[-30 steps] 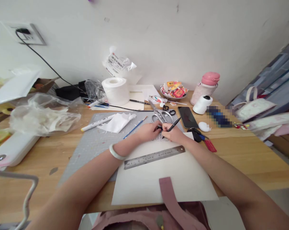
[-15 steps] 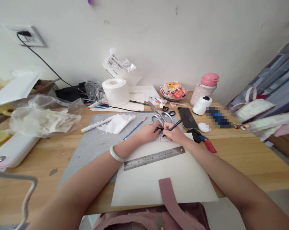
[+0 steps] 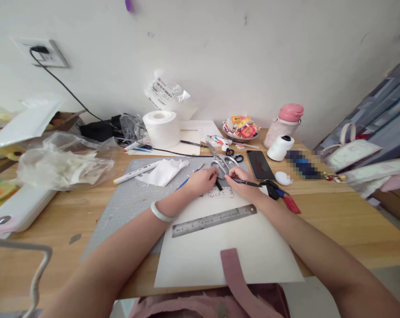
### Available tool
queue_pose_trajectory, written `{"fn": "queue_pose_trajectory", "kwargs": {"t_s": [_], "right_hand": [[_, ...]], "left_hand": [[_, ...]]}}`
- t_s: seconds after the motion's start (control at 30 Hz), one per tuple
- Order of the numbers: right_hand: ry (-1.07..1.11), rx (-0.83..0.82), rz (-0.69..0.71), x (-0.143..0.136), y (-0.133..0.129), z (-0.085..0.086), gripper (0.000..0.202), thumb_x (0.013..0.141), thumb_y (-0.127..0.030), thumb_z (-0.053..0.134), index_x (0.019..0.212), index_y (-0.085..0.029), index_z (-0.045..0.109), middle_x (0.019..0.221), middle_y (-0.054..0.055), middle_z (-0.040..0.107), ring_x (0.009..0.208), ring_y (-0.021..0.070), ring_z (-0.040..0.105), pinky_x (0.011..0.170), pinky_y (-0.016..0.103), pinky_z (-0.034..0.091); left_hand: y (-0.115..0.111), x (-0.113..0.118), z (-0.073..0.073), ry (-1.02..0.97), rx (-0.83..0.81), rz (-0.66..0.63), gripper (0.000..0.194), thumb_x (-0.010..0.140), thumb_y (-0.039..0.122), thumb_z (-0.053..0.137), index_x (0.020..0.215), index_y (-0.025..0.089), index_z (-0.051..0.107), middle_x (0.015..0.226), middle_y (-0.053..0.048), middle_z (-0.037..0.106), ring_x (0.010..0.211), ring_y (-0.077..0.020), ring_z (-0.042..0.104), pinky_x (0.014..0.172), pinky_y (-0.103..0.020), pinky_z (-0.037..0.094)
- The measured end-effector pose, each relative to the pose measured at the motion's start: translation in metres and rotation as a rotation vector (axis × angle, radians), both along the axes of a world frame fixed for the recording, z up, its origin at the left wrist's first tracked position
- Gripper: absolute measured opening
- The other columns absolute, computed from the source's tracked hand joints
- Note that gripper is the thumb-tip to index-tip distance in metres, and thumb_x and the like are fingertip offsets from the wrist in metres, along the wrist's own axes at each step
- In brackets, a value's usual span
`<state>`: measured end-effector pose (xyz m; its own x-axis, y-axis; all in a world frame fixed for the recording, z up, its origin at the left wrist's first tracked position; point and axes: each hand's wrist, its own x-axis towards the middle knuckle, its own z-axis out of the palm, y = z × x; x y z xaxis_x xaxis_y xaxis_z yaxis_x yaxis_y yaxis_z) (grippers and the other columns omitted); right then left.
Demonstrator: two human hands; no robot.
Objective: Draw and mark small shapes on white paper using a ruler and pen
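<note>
My left hand [image 3: 203,182] is closed on a small black pen cap [image 3: 219,183], just above the top edge of the white paper. Close to its right, my right hand [image 3: 239,183] grips a black pen [image 3: 246,182] that lies nearly level, its rear end to the right. Small black outlined drawings [image 3: 222,192] show on the paper below both hands. A metal ruler [image 3: 213,221] rests slanted across the large white sheet [image 3: 226,251]. Silver scissors [image 3: 224,161] lie just beyond my fingers on the grey cutting mat [image 3: 120,203].
At the back stand a white roll [image 3: 161,128], a bowl of wrapped sweets [image 3: 241,127], a pink bottle [image 3: 286,121] and a thread spool [image 3: 280,147]. A phone [image 3: 260,165] lies right of the scissors. Plastic bags [image 3: 64,161] lie at the left.
The pen in my right hand has swung from slanting upward to nearly level. My left hand has shifted slightly, and the black cap now shows in it. More of the drawings is uncovered.
</note>
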<state>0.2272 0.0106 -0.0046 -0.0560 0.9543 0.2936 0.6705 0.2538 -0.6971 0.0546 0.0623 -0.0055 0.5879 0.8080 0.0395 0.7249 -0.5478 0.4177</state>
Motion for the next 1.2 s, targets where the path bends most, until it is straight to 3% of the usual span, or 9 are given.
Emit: {"fn": "queue_pose_trajectory", "kwargs": {"t_s": [0.1, 0.3, 0.57, 0.8, 1.0, 1.2], "right_hand": [[0.068, -0.018, -0.037, -0.004, -0.003, 0.002, 0.017, 0.072, -0.028, 0.049, 0.063, -0.021, 0.037, 0.057, -0.004, 0.041, 0.054, 0.0112, 0.039, 0.052, 0.023, 0.029], [0.208, -0.218, -0.076, -0.015, -0.008, 0.001, 0.021, 0.069, -0.026, 0.048, 0.058, -0.022, 0.031, 0.045, -0.007, 0.033, 0.042, 0.0095, 0.034, 0.045, 0.023, 0.027], [0.158, -0.117, -0.056, -0.014, -0.019, -0.001, 0.022, 0.071, -0.031, 0.048, 0.059, -0.021, 0.033, 0.051, -0.006, 0.036, 0.049, 0.0093, 0.035, 0.047, 0.022, 0.029], [0.271, -0.383, -0.078, -0.012, -0.021, 0.000, 0.019, 0.070, -0.032, 0.049, 0.065, -0.022, 0.034, 0.042, -0.009, 0.039, 0.035, 0.0087, 0.037, 0.035, 0.020, 0.027], [0.202, -0.348, -0.076, -0.013, -0.019, 0.000, 0.026, 0.070, -0.033, 0.051, 0.059, -0.022, 0.030, 0.037, -0.010, 0.033, 0.033, 0.0076, 0.033, 0.036, 0.020, 0.024], [0.158, -0.337, -0.059, -0.013, -0.018, -0.001, 0.021, 0.067, -0.026, 0.049, 0.058, -0.022, 0.031, 0.039, -0.009, 0.035, 0.035, 0.0082, 0.035, 0.040, 0.021, 0.026]], "left_hand": [[-0.001, 0.001, 0.000, 0.042, 0.019, -0.039, 0.024, 0.086, 0.030, 0.034, 0.099, 0.025, 0.054, 0.080, -0.001, 0.065, 0.076, -0.0193, 0.062, 0.066, -0.028, 0.046], [-0.001, 0.002, -0.001, 0.077, 0.047, -0.084, 0.025, 0.087, 0.029, 0.033, 0.101, 0.024, 0.053, 0.087, -0.002, 0.066, 0.082, -0.0198, 0.062, 0.069, -0.029, 0.047], [-0.002, 0.002, -0.001, 0.068, 0.057, -0.097, 0.025, 0.087, 0.028, 0.032, 0.102, 0.024, 0.053, 0.086, -0.002, 0.066, 0.080, -0.0192, 0.062, 0.070, -0.029, 0.047], [-0.002, 0.002, -0.002, 0.040, 0.049, -0.100, 0.027, 0.087, 0.027, 0.032, 0.103, 0.024, 0.054, 0.089, -0.003, 0.066, 0.081, -0.0203, 0.062, 0.072, -0.031, 0.047], [-0.001, 0.003, -0.003, 0.049, 0.047, -0.091, 0.026, 0.086, 0.027, 0.034, 0.103, 0.024, 0.054, 0.092, -0.003, 0.066, 0.084, -0.0187, 0.062, 0.075, -0.029, 0.047], [0.000, 0.003, -0.004, 0.048, 0.056, -0.104, 0.027, 0.087, 0.027, 0.033, 0.104, 0.024, 0.054, 0.094, -0.003, 0.066, 0.085, -0.0195, 0.062, 0.074, -0.030, 0.047]]}}
